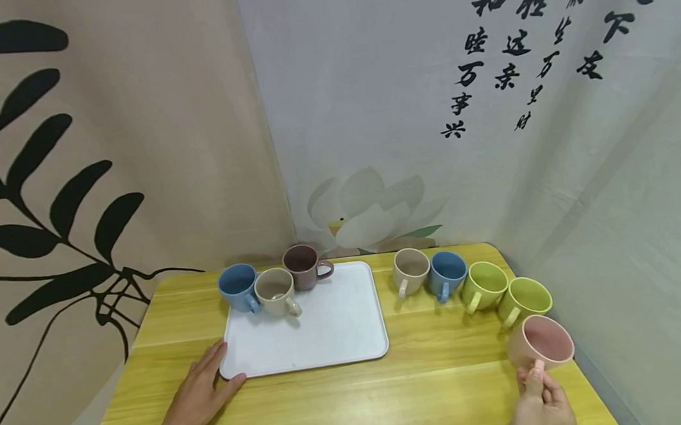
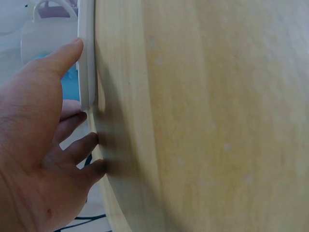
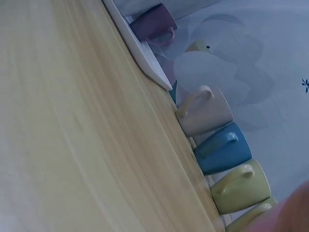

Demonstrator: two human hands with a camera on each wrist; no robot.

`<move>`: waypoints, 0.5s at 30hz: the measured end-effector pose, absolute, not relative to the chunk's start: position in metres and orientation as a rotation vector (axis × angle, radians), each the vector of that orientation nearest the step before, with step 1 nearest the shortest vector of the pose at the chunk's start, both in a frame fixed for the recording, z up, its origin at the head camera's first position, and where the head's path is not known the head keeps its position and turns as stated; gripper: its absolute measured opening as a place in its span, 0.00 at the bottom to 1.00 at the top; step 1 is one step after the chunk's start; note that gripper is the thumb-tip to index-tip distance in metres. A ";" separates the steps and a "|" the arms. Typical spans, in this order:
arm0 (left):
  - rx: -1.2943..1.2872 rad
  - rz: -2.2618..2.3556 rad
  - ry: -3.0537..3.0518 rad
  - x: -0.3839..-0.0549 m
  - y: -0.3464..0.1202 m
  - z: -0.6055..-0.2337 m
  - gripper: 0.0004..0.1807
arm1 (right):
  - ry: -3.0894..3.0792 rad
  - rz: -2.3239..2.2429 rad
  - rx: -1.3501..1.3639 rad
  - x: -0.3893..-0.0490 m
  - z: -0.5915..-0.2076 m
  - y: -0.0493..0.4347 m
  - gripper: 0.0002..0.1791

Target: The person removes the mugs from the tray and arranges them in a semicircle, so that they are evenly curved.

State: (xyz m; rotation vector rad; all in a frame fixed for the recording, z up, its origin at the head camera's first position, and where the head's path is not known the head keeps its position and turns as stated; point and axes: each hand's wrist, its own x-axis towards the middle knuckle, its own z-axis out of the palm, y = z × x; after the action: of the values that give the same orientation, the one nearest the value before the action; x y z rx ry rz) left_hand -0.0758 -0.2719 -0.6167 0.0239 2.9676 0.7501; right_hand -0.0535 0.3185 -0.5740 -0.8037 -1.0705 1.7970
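A pink mug [image 1: 526, 345] is at the table's right side, its handle toward me. My right hand [image 1: 541, 400] pinches that handle between thumb and fingers; whether the mug's base touches the table I cannot tell. My left hand [image 1: 202, 390] lies at the near left corner of a white tray [image 1: 329, 332], fingers fairly straight, with the thumb at its front edge. In the left wrist view the thumb touches the tray's rim [image 2: 87, 63]. On the tray stand a blue mug [image 1: 239, 288], a beige mug [image 1: 275, 293] and a dark purple mug [image 1: 304, 269], grouped at the back left.
Right of the tray, a row of mugs curves toward the pink one: a beige mug [image 1: 410, 274], a blue mug [image 1: 448, 276], a green mug [image 1: 483, 287] and another green mug [image 1: 524, 300]. Printed cloth [image 1: 370, 108] hangs behind the wooden table [image 1: 350, 404].
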 end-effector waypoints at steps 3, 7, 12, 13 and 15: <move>0.023 0.759 2.963 -0.076 -0.272 -0.616 0.54 | -1.067 1.801 -0.863 -0.056 -0.576 0.325 0.03; 0.024 0.772 2.952 -0.076 -0.272 -0.615 0.54 | -1.039 1.814 -0.894 -0.061 -0.581 0.334 0.06; 0.031 0.779 2.957 -0.075 -0.272 -0.615 0.54 | -1.000 1.842 -0.879 -0.064 -0.586 0.345 0.03; 0.032 0.778 2.960 -0.075 -0.272 -0.615 0.54 | -1.002 1.848 -0.882 -0.064 -0.587 0.347 0.03; 0.036 0.775 2.965 -0.075 -0.272 -0.615 0.53 | -1.017 1.857 -0.899 -0.065 -0.588 0.349 0.03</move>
State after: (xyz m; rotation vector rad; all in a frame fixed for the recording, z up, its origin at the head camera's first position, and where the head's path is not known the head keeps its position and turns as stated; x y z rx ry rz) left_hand -0.0751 -0.2724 -0.6153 0.0357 2.9646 0.7748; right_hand -0.0647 0.3492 -0.5882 -0.8994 -1.0170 1.8565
